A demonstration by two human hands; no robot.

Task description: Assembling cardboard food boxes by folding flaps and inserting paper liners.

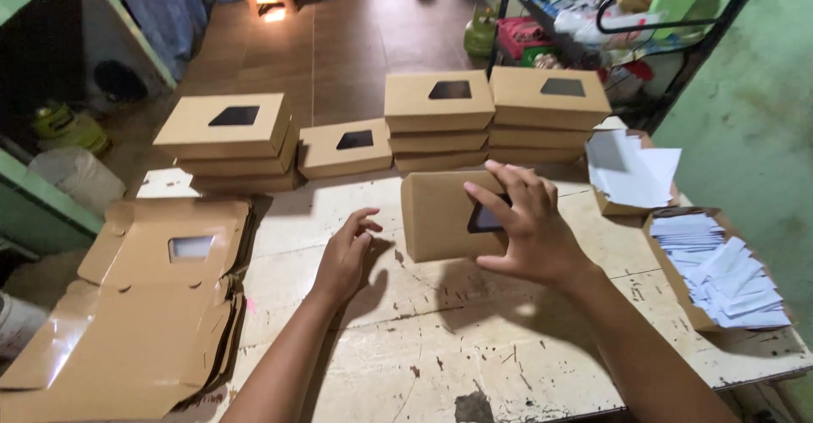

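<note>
A folded brown cardboard box (436, 215) with a dark window stands on the worn white table (440, 347) in the middle. My right hand (525, 224) rests on the box's right side, fingers spread over the window and gripping it. My left hand (345, 254) hovers just left of the box with curled fingers, holding nothing and not touching it.
Stacks of finished window boxes (229, 139), (345, 148), (438, 118), (546, 110) line the table's far edge. Flat unfolded cardboard blanks (144, 304) lie at left. Open boxes of white paper slips (720, 275), (631, 173) sit at right. A metal cart (627, 25) stands behind.
</note>
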